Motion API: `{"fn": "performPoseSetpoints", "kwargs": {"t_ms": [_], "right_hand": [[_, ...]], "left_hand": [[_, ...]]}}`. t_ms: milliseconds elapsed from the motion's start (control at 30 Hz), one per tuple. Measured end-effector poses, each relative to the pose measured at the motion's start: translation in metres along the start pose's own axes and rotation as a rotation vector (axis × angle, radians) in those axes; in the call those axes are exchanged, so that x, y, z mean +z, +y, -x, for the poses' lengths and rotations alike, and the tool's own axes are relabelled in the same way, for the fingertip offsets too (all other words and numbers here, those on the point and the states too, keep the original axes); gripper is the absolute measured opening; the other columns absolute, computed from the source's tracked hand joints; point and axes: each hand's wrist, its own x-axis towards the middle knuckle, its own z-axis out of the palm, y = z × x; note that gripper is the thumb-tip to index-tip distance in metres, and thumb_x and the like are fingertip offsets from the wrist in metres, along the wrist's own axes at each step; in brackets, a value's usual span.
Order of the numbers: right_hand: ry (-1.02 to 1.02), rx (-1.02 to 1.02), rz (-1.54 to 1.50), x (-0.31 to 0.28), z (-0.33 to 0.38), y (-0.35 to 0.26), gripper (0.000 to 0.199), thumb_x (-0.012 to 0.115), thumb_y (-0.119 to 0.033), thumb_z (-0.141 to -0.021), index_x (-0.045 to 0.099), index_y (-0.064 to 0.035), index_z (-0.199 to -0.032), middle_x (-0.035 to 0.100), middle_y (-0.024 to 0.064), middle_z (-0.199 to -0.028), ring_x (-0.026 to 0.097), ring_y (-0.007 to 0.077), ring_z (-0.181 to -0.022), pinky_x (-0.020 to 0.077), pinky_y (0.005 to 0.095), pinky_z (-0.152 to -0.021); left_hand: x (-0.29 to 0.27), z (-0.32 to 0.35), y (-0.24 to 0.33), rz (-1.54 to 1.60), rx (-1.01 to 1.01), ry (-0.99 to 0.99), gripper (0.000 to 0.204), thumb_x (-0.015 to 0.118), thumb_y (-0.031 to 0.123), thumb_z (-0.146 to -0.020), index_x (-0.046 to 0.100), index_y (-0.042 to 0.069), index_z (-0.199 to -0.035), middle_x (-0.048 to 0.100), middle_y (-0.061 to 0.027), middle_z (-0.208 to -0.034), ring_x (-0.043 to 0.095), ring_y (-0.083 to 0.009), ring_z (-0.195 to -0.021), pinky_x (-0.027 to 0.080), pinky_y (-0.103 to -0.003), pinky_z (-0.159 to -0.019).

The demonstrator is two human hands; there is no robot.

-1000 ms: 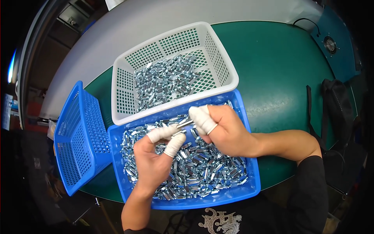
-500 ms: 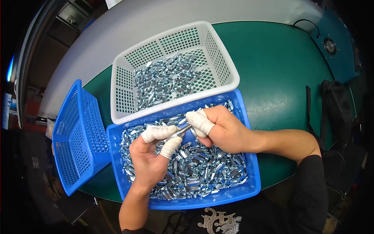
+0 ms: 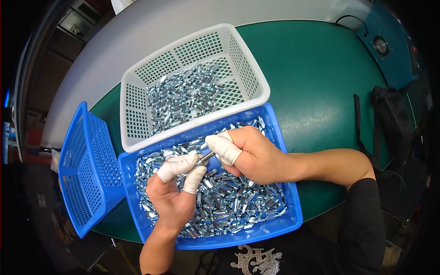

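Note:
White coverings wrap the thumb and forefinger of each of my hands. My left hand pinches a small shiny hex metal fitting between thumb and forefinger. From the right, my right hand grips a slim metal rod whose end meets the fitting; its other end is hidden in my fingers. I cannot tell whether the rod enters the fitting or only touches it. Both hands are above a blue basin holding a thick layer of similar hex fittings.
A white perforated basket with more fittings rests against the basin's far side. An empty blue perforated basket leans at the left. The green tabletop extends right, towards a teal machine with a fan and a black bag.
The whole view has shifted slightly, so baskets and table sit a little further left. My hands keep their grips on the fitting and rod, which remain together.

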Motion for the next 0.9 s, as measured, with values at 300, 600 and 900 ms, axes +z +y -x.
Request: {"fn": "performPoseSetpoints", "kwargs": {"t_ms": [300,600,900], "right_hand": [[0.050,-0.128,-0.027,0.006,-0.005,0.004,0.039,0.043,-0.021,-0.098,0.053,-0.0021,-0.066,0.048,0.0006,-0.052,0.043,0.0071,-0.047,0.0365,0.0248,-0.045],[0.133,-0.160,0.072,0.005,0.000,0.002,0.037,0.049,-0.018,-0.094,0.054,0.0024,-0.064,0.047,0.0103,-0.049,0.037,0.0116,-0.048,0.0335,0.0333,-0.046],[0.286,-0.126,-0.038,-0.005,-0.007,0.008,0.040,0.048,-0.020,-0.095,0.049,-0.0015,-0.059,0.042,-0.0002,-0.049,0.037,0.0058,-0.048,0.0309,0.0279,-0.043]], "left_hand": [[0.006,-0.009,0.013,0.036,-0.036,-0.048,0.037,0.072,0.000,-0.074,0.057,-0.003,-0.107,0.062,-0.0126,-0.103,0.059,-0.0180,-0.092,0.046,-0.030,-0.083],[-0.004,-0.003,0.009,0.124,-0.274,-0.108,0.025,0.056,0.020,-0.092,0.063,-0.004,-0.096,0.062,-0.0048,-0.077,0.056,-0.0098,-0.065,0.045,-0.022,-0.061],[-0.025,-0.018,0.004,0.028,-0.150,0.143,0.017,0.065,-0.003,-0.081,0.063,-0.004,-0.097,0.063,-0.0035,-0.085,0.055,-0.0065,-0.069,0.043,-0.018,-0.063]]}}
